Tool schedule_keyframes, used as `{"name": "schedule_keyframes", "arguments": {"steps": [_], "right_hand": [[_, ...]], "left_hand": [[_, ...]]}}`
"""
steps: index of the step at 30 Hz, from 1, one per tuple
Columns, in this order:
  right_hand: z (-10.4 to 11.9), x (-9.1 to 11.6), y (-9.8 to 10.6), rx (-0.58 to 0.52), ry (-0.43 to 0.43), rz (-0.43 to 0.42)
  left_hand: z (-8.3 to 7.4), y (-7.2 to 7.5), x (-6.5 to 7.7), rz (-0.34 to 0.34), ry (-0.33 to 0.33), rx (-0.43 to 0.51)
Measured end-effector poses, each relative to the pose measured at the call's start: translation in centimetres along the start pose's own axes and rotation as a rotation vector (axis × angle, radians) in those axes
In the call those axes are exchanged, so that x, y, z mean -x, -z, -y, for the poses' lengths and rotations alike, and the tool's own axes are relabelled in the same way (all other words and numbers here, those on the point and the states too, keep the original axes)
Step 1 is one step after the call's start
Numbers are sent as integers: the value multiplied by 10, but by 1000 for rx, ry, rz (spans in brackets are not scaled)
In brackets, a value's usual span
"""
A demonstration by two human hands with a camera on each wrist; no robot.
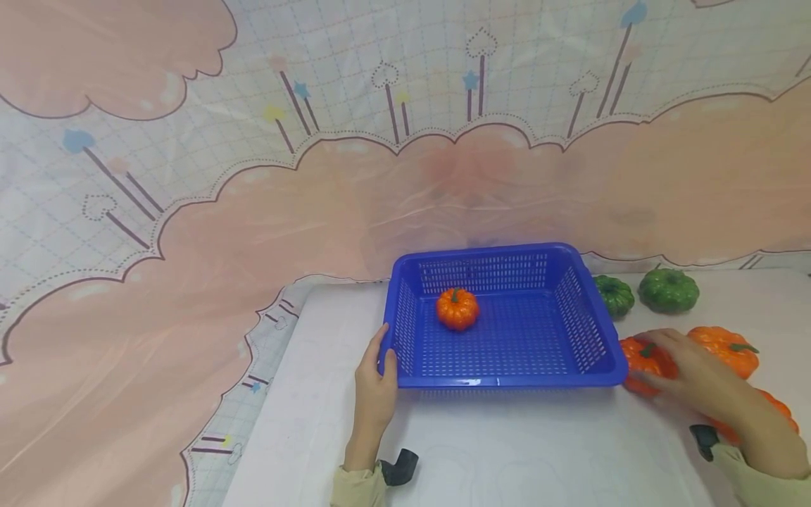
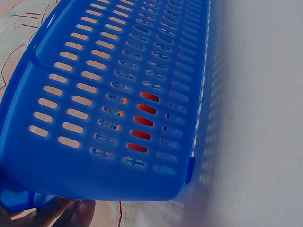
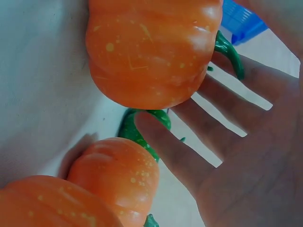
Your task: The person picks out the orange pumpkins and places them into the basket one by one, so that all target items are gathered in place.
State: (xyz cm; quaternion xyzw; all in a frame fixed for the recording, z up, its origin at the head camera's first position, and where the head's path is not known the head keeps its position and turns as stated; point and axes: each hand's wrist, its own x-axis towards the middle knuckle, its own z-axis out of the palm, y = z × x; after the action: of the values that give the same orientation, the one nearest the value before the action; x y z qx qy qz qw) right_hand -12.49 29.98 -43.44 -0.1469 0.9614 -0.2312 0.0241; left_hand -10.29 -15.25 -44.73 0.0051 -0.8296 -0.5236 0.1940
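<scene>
A blue plastic basket (image 1: 494,382) with slotted walls stands on the white table, and one small orange pumpkin (image 1: 457,310) sits in its left part. My left hand (image 1: 375,384) grips the basket's left rim near the front corner; its fingertips (image 2: 83,213) show at the rim in the left wrist view. At the basket's right front corner lies a red-orange pumpkin (image 1: 641,360) with a green stem. Over it reaches my right hand (image 1: 687,370). In the right wrist view that hand's fingers (image 3: 175,151) are spread and straight beside the pumpkin (image 3: 154,52).
Two green pumpkins (image 1: 669,290) lie behind, right of the basket. An orange pumpkin (image 1: 722,345) lies beyond my right hand, and another (image 1: 778,407) is partly hidden by the forearm. A patterned pink and white cloth (image 1: 285,218) hangs behind the table (image 1: 304,394).
</scene>
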Motion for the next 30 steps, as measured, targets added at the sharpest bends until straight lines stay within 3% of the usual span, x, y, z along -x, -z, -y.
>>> {"name": "schedule_keyframes", "arguments": {"steps": [12, 30], "right_hand": [[0, 1, 0, -22, -42, 43], [2, 3, 2, -22, -6, 4]], "left_hand": [[1, 0, 0, -3, 3, 0], [-1, 0, 0, 1, 8, 1]]}}
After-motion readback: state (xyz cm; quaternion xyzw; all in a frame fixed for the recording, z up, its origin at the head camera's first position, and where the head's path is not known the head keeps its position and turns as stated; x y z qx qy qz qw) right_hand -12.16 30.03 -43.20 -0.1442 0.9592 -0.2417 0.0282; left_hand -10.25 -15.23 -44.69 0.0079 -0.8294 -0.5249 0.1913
